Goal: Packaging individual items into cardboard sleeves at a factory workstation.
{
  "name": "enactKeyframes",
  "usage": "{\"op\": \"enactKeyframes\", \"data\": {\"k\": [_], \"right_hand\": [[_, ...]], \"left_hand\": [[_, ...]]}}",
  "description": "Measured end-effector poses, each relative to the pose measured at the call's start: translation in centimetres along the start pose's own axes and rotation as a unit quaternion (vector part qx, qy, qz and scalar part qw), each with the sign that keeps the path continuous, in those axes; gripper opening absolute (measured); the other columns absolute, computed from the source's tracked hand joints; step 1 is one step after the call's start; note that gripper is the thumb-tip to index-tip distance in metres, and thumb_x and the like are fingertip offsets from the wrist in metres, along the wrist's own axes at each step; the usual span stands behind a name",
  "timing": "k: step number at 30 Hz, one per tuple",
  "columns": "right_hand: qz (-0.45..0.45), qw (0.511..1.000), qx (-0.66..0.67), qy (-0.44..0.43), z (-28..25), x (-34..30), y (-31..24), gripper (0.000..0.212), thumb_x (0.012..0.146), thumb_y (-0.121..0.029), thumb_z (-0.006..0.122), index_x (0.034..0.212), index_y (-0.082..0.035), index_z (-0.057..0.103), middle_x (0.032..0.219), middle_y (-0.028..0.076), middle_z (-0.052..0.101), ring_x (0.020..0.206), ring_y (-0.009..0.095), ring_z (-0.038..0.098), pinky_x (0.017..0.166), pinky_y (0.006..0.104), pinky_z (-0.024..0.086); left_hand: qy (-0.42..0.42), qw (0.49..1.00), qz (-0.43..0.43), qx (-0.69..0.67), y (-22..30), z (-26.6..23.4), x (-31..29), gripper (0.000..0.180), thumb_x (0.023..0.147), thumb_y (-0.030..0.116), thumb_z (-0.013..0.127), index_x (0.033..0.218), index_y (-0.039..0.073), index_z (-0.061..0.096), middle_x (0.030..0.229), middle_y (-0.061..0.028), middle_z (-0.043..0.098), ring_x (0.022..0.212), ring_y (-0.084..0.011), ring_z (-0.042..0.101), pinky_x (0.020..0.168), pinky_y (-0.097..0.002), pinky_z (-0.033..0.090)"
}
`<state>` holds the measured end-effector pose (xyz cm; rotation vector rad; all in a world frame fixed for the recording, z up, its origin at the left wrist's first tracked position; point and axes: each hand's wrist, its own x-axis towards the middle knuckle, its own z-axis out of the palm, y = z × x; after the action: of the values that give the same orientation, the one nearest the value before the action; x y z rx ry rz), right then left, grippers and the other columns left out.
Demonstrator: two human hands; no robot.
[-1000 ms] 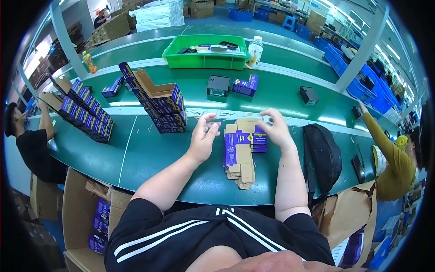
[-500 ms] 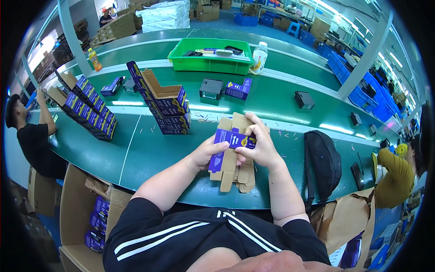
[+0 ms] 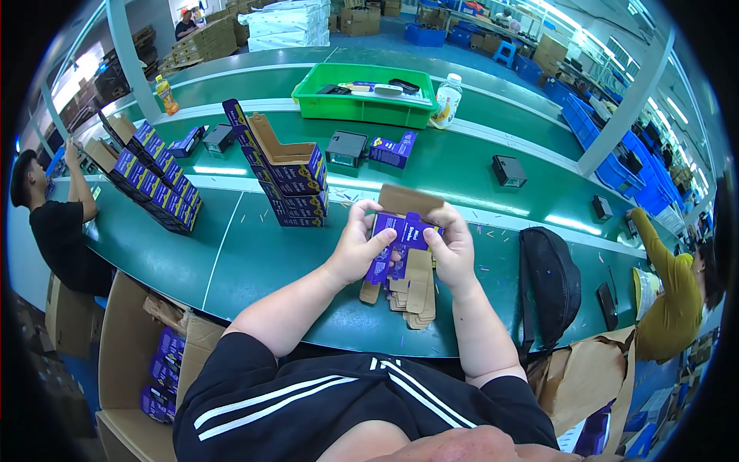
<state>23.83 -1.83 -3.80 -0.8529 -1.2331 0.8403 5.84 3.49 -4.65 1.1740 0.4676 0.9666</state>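
Between my two hands is a purple carton (image 3: 410,231) with brown cardboard flaps, partly folded. My left hand (image 3: 360,245) grips its left side, the thumb lying on the purple face. On the opposite side my right hand (image 3: 453,250) pinches the edge, thumb in front and fingers curled behind. One brown flap stands up at the far side, slightly blurred. Beneath the carton, a pile of flat brown carton blanks (image 3: 418,302) rests on the green table. Left of my hands rises a stack of purple cartons (image 3: 296,202), the top one with its brown inside showing.
More carton stacks (image 3: 159,185) stand further left near a person. Black devices (image 3: 346,148) and a purple box (image 3: 393,148) lie on the green belt. Beyond are a green bin (image 3: 362,114) and a bottle (image 3: 447,100). A black bag (image 3: 550,279) lies to the right.
My hands have shifted on the carton, and its sides have been turned inward from the flatter shape. Items on the belt slid left. The person at right has stretched an arm toward the belt.
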Motion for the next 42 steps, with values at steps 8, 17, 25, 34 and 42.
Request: {"op": "enactKeyframes", "data": {"k": [8,17,25,34,42], "right_hand": [[0.061,0.989,0.116,-0.070,-3.0,0.7,1.2,0.020,0.089,-0.003,0.056,0.108,-0.001,0.058,0.113,0.013,0.058,0.101,0.019,0.055,0.088,0.0277,0.043],[0.125,0.984,-0.064,-0.107,-3.8,0.9,-0.5,0.024,0.086,-0.003,0.060,0.109,0.003,0.063,0.102,0.009,0.064,0.088,0.017,0.059,0.081,0.0264,0.047],[0.034,0.977,-0.197,-0.069,-0.9,0.1,-1.4,0.024,0.080,0.000,0.064,0.104,0.001,0.066,0.099,0.008,0.066,0.089,0.019,0.062,0.078,0.0262,0.049],[-0.214,0.896,-0.387,-0.037,-0.1,0.2,-1.1,0.028,0.073,-0.002,0.070,0.101,-0.002,0.067,0.097,0.009,0.066,0.088,0.023,0.063,0.075,0.0298,0.050],[-0.324,0.863,-0.388,0.027,0.8,0.0,-1.1,0.026,0.071,0.000,0.071,0.097,-0.003,0.068,0.096,0.007,0.066,0.083,0.023,0.063,0.073,0.0313,0.051]], "left_hand": [[-0.032,0.992,0.064,0.106,-0.8,0.1,0.1,0.063,0.087,0.002,0.058,0.140,0.011,0.024,0.111,-0.0208,0.057,0.090,-0.0238,0.063,0.076,-0.0297,0.052],[-0.117,0.982,0.105,0.109,-0.6,-0.7,0.5,0.057,0.089,0.004,0.057,0.140,0.011,0.030,0.131,-0.0202,0.047,0.085,-0.0183,0.061,0.070,-0.0263,0.054],[-0.066,0.998,-0.021,-0.013,-0.2,-0.9,0.2,0.036,0.089,0.007,0.057,0.124,0.007,0.046,0.129,-0.0137,0.049,0.095,-0.0205,0.059,0.079,-0.0262,0.052],[-0.018,0.903,0.263,0.340,0.5,0.4,-0.4,0.027,0.085,0.009,0.061,0.111,0.007,0.054,0.126,-0.0161,0.050,0.108,-0.0295,0.052,0.092,-0.0378,0.042],[-0.011,0.897,0.295,0.330,0.7,0.2,-0.6,0.029,0.083,0.011,0.063,0.111,0.007,0.056,0.125,-0.0164,0.048,0.107,-0.0311,0.052,0.092,-0.0364,0.043]]}}
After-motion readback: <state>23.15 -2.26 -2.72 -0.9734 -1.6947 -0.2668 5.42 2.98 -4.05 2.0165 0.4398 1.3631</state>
